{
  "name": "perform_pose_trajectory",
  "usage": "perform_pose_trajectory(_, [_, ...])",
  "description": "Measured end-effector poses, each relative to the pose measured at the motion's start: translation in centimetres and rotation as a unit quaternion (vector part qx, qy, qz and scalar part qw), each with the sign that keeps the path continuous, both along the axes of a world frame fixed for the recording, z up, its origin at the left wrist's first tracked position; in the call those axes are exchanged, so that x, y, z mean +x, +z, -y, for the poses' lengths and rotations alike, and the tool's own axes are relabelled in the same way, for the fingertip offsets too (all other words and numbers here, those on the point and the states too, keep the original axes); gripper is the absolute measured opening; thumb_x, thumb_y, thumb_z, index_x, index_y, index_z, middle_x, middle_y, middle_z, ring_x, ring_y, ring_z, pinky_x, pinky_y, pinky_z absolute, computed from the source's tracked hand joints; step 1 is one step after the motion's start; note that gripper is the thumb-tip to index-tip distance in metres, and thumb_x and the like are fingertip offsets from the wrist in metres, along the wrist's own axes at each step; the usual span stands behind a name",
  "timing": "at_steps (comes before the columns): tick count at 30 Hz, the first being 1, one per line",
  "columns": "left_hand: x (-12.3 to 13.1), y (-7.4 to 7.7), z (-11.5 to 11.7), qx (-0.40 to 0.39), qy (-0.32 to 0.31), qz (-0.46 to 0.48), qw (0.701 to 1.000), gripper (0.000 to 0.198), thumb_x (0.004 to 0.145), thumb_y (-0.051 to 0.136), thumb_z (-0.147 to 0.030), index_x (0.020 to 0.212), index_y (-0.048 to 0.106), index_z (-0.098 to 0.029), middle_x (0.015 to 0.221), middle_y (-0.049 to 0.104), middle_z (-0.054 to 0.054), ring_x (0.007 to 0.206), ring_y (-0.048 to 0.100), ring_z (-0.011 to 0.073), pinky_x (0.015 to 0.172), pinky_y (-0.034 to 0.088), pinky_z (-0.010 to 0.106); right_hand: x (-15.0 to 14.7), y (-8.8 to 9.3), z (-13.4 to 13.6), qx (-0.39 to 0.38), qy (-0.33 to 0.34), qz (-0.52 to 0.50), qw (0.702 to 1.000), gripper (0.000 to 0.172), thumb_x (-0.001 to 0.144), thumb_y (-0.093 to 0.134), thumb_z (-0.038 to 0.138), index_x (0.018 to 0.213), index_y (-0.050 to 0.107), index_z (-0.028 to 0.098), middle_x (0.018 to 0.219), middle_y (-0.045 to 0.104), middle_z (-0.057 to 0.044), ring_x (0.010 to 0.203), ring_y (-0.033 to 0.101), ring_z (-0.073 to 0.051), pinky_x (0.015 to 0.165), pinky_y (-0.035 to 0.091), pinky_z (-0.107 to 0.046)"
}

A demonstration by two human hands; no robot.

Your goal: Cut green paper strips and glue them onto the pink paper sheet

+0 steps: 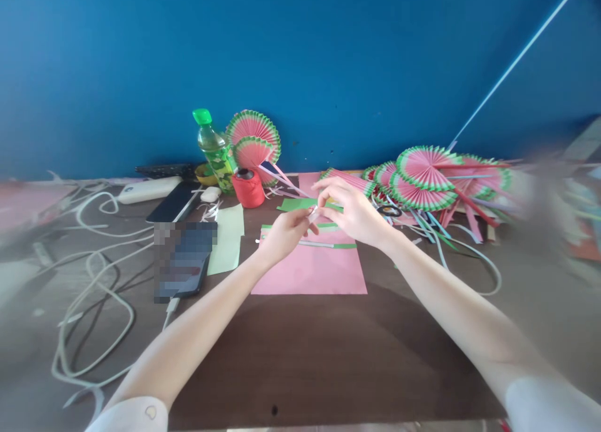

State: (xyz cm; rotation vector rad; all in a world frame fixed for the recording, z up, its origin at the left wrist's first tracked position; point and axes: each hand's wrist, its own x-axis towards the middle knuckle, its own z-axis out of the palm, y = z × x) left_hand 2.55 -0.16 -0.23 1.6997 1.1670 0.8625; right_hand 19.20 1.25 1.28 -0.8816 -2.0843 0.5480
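Note:
Over the pink paper sheet (310,272), my two hands meet in front of me. My left hand (287,230) is closed, thumb and fingers pinching a small whitish strip (313,215). Fingertips of my right hand (350,208) touch the same strip from the other side, also in a pinch. What the strip is made of is too small to tell. Green paper (293,205) lies just behind the hands. A thin white and green strip (345,245) runs across the pink sheet beneath them.
Folded pink-and-green paper fans (425,175) are heaped at the right; others (253,134) lean on the blue wall beside a green-capped bottle (216,150) and a red roll (248,189). A phone (188,260), pale green paper (228,241) and tangled white cables (101,294) lie left.

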Motion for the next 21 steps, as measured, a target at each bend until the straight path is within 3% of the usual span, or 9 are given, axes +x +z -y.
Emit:
perform_pose_trajectory(4, [-0.1,-0.2,-0.1,0.003,-0.021,-0.052,0.998,0.021,0.077,0.042,-0.022,0.079,0.062,-0.014,0.073,0.066,0.004,0.062,0.049,0.0124,0.060,0.038,0.025,-0.1,0.3,0.3,0.033,-0.027,0.051,0.998,0.008,0.080,0.051,0.016,0.073,0.049,0.020,0.086,0.057,-0.005,0.084,0.053,-0.018,0.074,0.040,-0.032])
perform_pose_trajectory(11, [0.0,0.2,0.3,-0.005,-0.059,-0.106,0.993,0.022,0.071,0.040,-0.013,0.066,0.061,-0.015,0.071,0.064,0.002,0.056,0.044,0.0107,0.052,0.031,0.023,-0.4,0.6,0.8,-0.050,-0.031,0.091,0.994,0.008,0.077,0.050,0.014,0.071,0.048,0.020,0.072,0.059,0.000,0.063,0.050,-0.013,0.060,0.035,-0.027])
perform_pose_trajectory(14, [0.0,0.7,0.7,-0.016,-0.090,-0.102,0.991,0.021,0.071,0.041,-0.012,0.064,0.060,-0.015,0.071,0.063,0.002,0.052,0.039,0.0087,0.049,0.029,0.023,-0.3,0.5,0.8,-0.072,-0.015,0.060,0.996,0.008,0.076,0.049,0.013,0.071,0.049,0.019,0.072,0.059,0.000,0.065,0.052,-0.013,0.061,0.037,-0.027])
perform_pose_trajectory(18, [-0.3,1.1,0.7,-0.014,-0.131,-0.082,0.988,0.022,0.076,0.045,-0.021,0.072,0.065,-0.015,0.073,0.062,0.003,0.058,0.044,0.0099,0.054,0.033,0.023,-0.1,0.4,0.6,-0.128,0.028,-0.022,0.991,0.006,0.076,0.052,0.018,0.072,0.048,0.019,0.069,0.058,0.000,0.068,0.056,-0.014,0.062,0.041,-0.028])
perform_pose_trajectory(21, [-0.7,1.3,0.6,-0.009,-0.154,-0.088,0.984,0.026,0.079,0.046,-0.029,0.079,0.068,-0.016,0.076,0.063,0.003,0.062,0.047,0.0111,0.057,0.035,0.024,-0.1,0.5,0.4,-0.190,0.051,-0.074,0.978,0.013,0.073,0.059,0.021,0.073,0.045,0.019,0.067,0.058,0.001,0.062,0.056,-0.012,0.059,0.043,-0.028])
